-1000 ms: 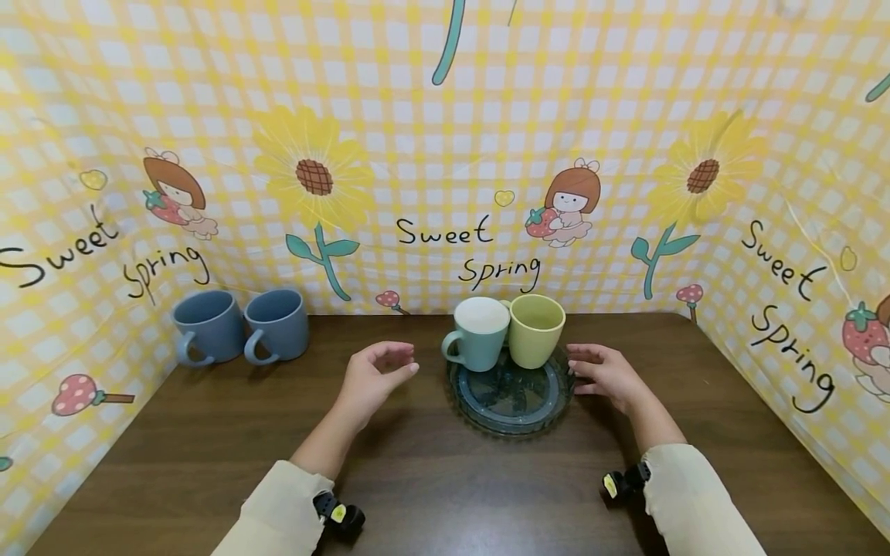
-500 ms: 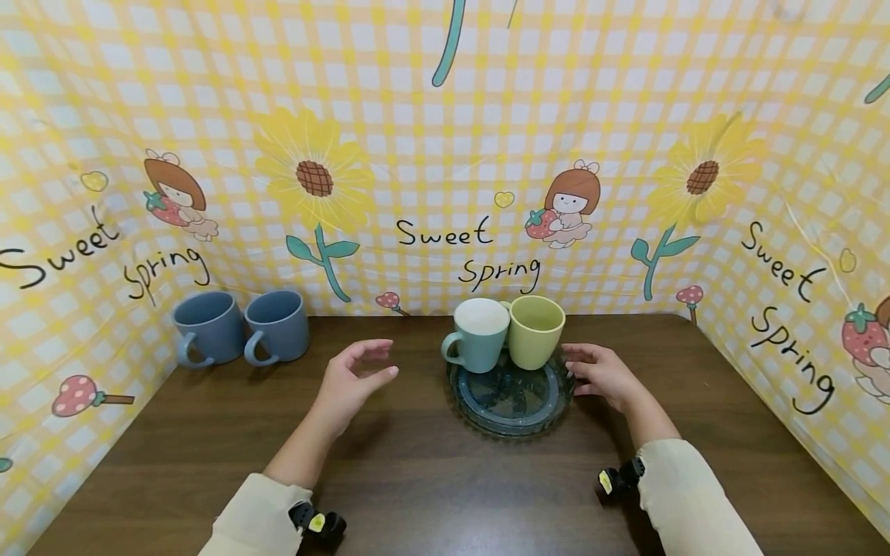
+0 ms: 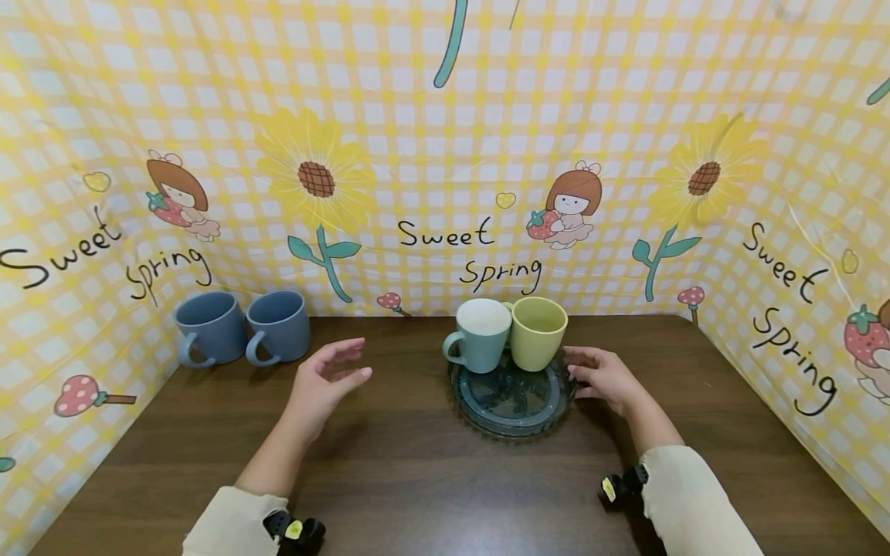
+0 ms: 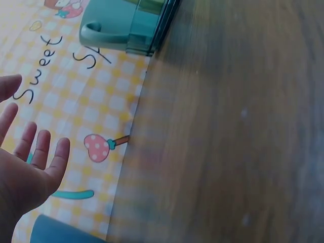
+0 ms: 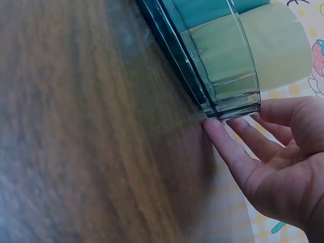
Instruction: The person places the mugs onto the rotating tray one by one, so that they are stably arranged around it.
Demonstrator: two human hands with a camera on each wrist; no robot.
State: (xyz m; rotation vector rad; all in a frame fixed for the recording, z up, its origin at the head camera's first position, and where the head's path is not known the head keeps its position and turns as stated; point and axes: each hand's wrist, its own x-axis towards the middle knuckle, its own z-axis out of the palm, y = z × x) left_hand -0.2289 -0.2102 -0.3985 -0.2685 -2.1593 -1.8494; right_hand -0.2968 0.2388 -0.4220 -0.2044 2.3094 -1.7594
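A round dark glass dish [image 3: 511, 428] with a scalloped rim stands on the table. Inside it, toward the back, are a teal mug [image 3: 480, 351] with a white inside and a yellow-green mug [image 3: 535, 344]. My right hand [image 3: 605, 378] is at the dish's right side. In the right wrist view, its loosely bent fingers [image 5: 228, 147] reach the dish's side and lower edge, right by the glass wall [image 5: 230, 66]. My left hand [image 3: 323, 386] hovers over the table with fingers spread and nothing in them, between the dish and two blue mugs.
Two blue mugs, a left one [image 3: 211, 328] and a right one [image 3: 278, 328], stand at the back left, handles facing forward. A yellow checked cloth [image 3: 445, 154] hangs behind and along both sides of the brown table [image 3: 445, 494].
My left hand has moved left, farther from the dish and nearer the blue mugs. My right hand stays at the dish's right side; dish and mugs have kept their places.
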